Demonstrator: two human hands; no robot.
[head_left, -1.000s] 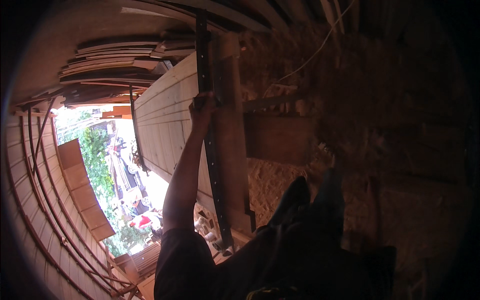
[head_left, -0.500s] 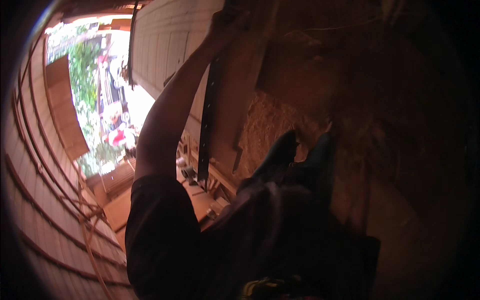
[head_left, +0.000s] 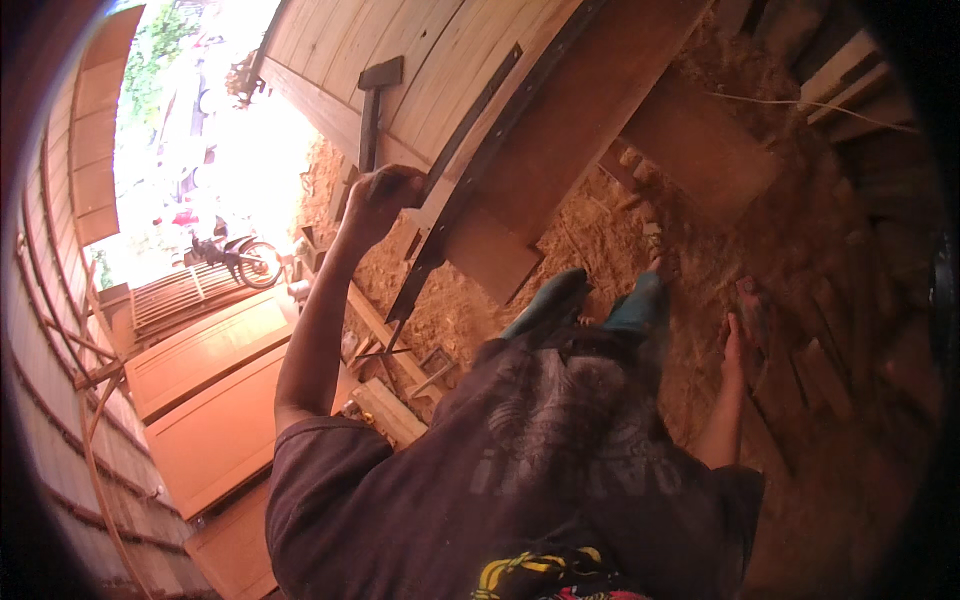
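Observation:
My left hand is closed in a fist beside a pale wooden panel. The near end of a narrow dark strip meets its fingers. What lies inside the fist is hidden. Just beyond the knuckles, a dark T-shaped tool rests against the panel, its stem running down toward the hand. Low on the right, my right hand is against a reddish object. That side is dim and blurred, so I cannot make out the object's kind or the grip.
A long brown board with a dark edge runs diagonally before me. Wood shavings and offcuts cover the ground. Panelled doors lie at the left, with a motorbike beyond. Stacked timber stands at the far right.
My left hand has come down and nearer from the top of the view. The T-shaped tool now shows, and my right hand has become visible as the picture brightened.

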